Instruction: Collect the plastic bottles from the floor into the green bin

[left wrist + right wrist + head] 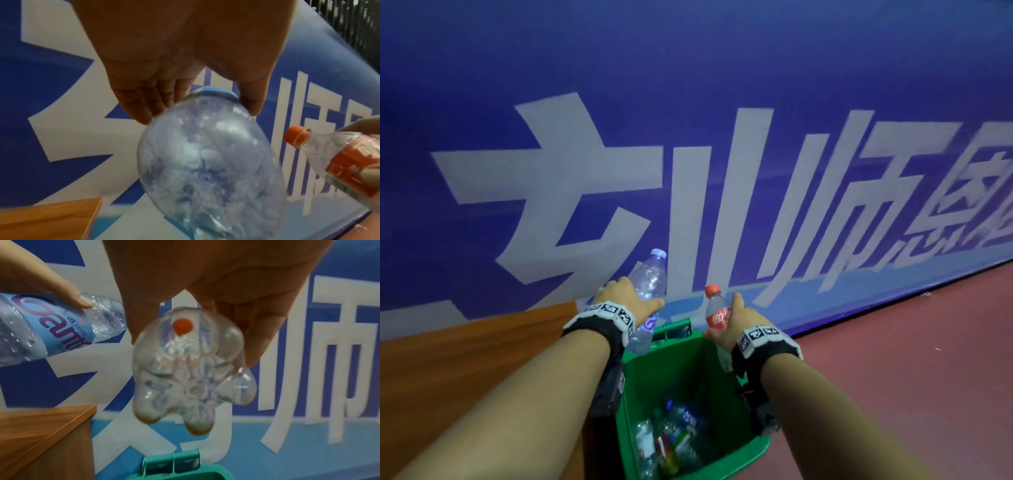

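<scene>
Over the open green bin (685, 371), my left hand (631, 297) grips a clear water bottle (650, 278) with a pale blue cap, held cap-up and tilted. Its thumb lies across the bottle's blue label. In the left wrist view the bottle's base (205, 162) points at the camera, with fingers (139, 104) and thumb on either side. My right hand (732, 318) holds a small clear bottle (716, 317) with a red cap and red label above the bin's right rim. The right wrist view faces its lobed base (185, 378). Several bottles (671, 438) lie in the bin's bottom.
A wooden-topped cabinet (465, 359) stands directly left of the bin. A blue banner wall (688, 137) with large white characters runs behind. Red floor (893, 377) stretches to the right. The bin's hinge (174, 464) sits on the wall side.
</scene>
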Tool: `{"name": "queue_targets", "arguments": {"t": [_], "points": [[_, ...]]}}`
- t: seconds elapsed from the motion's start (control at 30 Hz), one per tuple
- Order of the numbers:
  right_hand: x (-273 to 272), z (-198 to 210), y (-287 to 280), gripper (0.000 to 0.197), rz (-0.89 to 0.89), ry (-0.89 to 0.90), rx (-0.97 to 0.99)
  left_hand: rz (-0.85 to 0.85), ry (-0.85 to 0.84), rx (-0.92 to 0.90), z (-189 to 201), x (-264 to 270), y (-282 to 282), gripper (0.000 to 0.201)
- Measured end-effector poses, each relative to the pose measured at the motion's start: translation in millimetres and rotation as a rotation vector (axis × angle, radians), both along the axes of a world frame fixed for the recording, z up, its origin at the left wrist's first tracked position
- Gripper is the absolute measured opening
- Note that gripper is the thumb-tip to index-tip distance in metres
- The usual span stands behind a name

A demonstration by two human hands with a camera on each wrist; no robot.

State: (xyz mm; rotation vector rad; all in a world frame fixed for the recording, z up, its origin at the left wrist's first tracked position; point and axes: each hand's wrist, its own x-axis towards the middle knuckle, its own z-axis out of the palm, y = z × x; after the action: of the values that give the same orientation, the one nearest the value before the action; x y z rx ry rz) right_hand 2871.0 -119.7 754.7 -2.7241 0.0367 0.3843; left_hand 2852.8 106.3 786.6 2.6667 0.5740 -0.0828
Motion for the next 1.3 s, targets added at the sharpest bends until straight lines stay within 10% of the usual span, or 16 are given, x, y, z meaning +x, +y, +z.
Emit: {"name": "queue_targets", "arguments": {"t": [0.57,0.9,1.1,1.3], "points": [[167,-96,-2,0.069,0.465,0.190,-0.087,0.217,0.328,-0.234,-85,68,-47,0.039],[186,-48,17,0.074,0.518,0.051,-0.116,0.351,0.176,-0.100,-39,50,-22,0.101],[103,18,109,0.071,0.751,-0.087,-0.101,0.586,0.000,-0.052,27,-66,31,0.104],[-124,55,219,0.072,1.227,-0.204,-0.120,1.028,-0.061,-0.016,50,-332,55,0.100]]}}
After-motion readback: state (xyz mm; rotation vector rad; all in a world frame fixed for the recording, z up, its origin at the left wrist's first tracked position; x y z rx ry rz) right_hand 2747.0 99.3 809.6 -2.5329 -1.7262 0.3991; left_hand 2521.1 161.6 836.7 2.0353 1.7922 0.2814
